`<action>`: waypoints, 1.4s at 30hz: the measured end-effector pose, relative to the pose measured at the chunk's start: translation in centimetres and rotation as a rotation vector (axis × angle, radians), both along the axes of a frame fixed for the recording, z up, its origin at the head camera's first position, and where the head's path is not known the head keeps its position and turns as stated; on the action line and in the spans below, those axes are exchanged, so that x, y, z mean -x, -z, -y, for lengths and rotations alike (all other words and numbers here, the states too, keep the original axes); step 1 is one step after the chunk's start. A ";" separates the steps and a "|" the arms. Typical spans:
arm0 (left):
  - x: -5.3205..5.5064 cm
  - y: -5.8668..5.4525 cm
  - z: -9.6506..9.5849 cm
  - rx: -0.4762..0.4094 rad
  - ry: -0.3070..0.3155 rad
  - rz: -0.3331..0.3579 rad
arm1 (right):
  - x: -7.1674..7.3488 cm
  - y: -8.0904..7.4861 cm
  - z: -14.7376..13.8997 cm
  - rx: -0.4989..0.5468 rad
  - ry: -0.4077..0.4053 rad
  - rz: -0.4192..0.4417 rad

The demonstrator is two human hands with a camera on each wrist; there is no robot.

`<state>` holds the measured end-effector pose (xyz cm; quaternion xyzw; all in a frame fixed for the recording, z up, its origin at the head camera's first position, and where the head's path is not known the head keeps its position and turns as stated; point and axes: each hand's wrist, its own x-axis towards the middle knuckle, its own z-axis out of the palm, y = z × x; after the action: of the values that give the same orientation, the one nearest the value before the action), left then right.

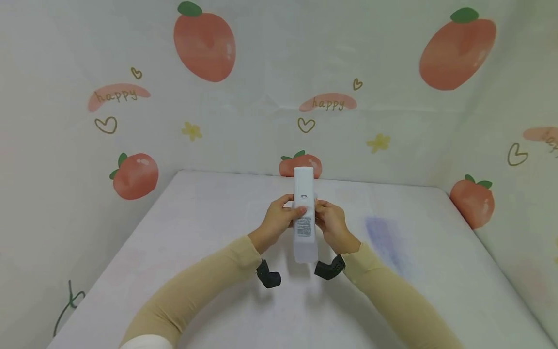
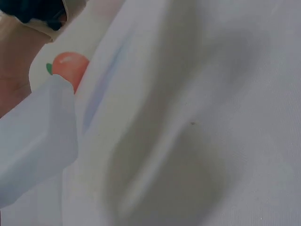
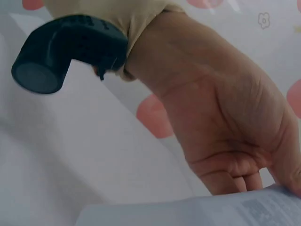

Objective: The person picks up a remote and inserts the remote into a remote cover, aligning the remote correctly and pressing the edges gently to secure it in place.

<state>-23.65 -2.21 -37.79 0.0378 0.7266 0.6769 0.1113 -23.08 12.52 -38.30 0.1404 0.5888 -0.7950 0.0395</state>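
Note:
A long white box-shaped device (image 1: 304, 203) is held up in front of me over the table. Its lower end is translucent, and its near face bears a small slot and a grey printed label (image 1: 304, 226). My left hand (image 1: 275, 218) grips it from the left, thumb laid across the face above the label. From the other side my right hand (image 1: 332, 222) holds its right edge, the fingers partly hidden behind it. In the right wrist view, the right thumb (image 3: 294, 176) lies on the device near the label. The left wrist view shows the translucent end (image 2: 42, 136).
Below the hands lies a white-covered table (image 1: 218, 208) with a purple smudge (image 1: 385, 237) on the right. Fabric walls (image 1: 261, 72) printed with fruit surround it. Dark wrist cameras (image 1: 330, 268) jut inward under both wrists. A green cord (image 1: 69, 303) hangs at the left.

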 end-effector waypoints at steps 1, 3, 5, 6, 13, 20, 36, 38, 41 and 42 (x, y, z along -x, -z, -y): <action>0.0 0.0 0.0 0.003 -0.005 0.002 | 0.1 -0.1 0.0 -0.009 -0.009 0.003; -0.1 -0.1 0.0 0.010 -0.020 0.000 | 0.2 -0.2 0.1 -0.020 -0.031 0.013; -0.1 0.0 0.1 0.011 -0.032 -0.009 | 0.1 -0.2 0.2 -0.038 -0.051 0.013; -0.1 0.0 0.1 0.011 -0.033 -0.013 | 0.0 -0.1 0.2 -0.053 -0.055 0.009; -0.3 -0.1 -0.1 0.029 -0.034 -0.075 | -0.6 0.1 -0.2 -0.125 -0.042 -0.107; -0.5 -0.2 -0.1 0.075 -0.016 -0.105 | -0.9 -0.5 -0.9 -0.138 -0.154 -0.131; -1.0 1.5 0.3 -0.071 -0.063 -0.015 | -0.6 -0.5 -2.5 -0.128 -0.223 -0.115; -1.0 1.7 0.4 -0.096 -0.057 -0.001 | -0.7 -0.6 -2.5 -0.119 -0.225 -0.116; -0.9 1.8 0.4 -0.095 -0.061 -0.006 | -0.8 -0.6 -2.4 -0.117 -0.251 -0.118; -0.9 1.8 0.4 -0.095 -0.070 -0.015 | -0.8 -0.6 -2.4 -0.117 -0.262 -0.120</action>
<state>-22.78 -2.62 -39.58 0.0229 0.6953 0.7139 0.0802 -22.27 14.90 -37.75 0.0165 0.6487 -0.7544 0.0992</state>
